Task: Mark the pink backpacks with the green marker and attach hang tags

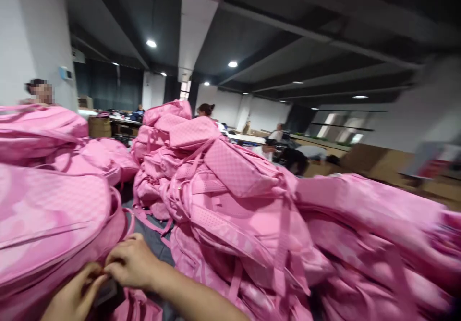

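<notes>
A pink backpack point(54, 210) with a checkered and marbled print lies at the left. Low in the head view, my left hand point(77, 290) and my right hand point(131, 261) meet at its near right side. The fingers of both are bent and pinched together, almost touching. Whatever sits between the fingertips is too small and hidden to name. Just beneath the hands shows a pale patch point(107, 291), blurred, perhaps a label. Another piece of pink fabric point(135, 306) lies below my right wrist.
A tall heap of pink backpacks point(230, 205) fills the middle, and more pink bags point(378, 234) spread to the right. Behind the left bags is a person point(39, 92); others work farther back. A cardboard box point(100, 127) and a white column point(36, 37) stand at the left.
</notes>
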`<action>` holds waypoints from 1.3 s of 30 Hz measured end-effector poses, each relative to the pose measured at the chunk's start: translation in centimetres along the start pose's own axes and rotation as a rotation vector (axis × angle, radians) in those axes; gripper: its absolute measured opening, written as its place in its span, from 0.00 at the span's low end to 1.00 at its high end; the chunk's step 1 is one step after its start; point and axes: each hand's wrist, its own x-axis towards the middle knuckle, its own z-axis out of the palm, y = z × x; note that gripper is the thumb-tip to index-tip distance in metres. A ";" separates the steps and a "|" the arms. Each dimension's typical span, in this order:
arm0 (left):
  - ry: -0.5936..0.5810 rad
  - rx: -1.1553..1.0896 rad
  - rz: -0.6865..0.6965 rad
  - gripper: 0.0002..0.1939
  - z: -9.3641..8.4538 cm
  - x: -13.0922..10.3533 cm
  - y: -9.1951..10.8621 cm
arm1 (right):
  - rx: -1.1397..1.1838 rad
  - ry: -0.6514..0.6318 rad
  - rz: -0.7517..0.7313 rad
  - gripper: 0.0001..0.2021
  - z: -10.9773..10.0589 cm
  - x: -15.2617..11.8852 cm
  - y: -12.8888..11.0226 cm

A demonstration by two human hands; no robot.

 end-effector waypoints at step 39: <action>-0.347 -0.022 -0.139 0.11 -2.4 -0.3 3.6 | 0.571 0.164 0.165 0.03 2.8 -0.8 0.3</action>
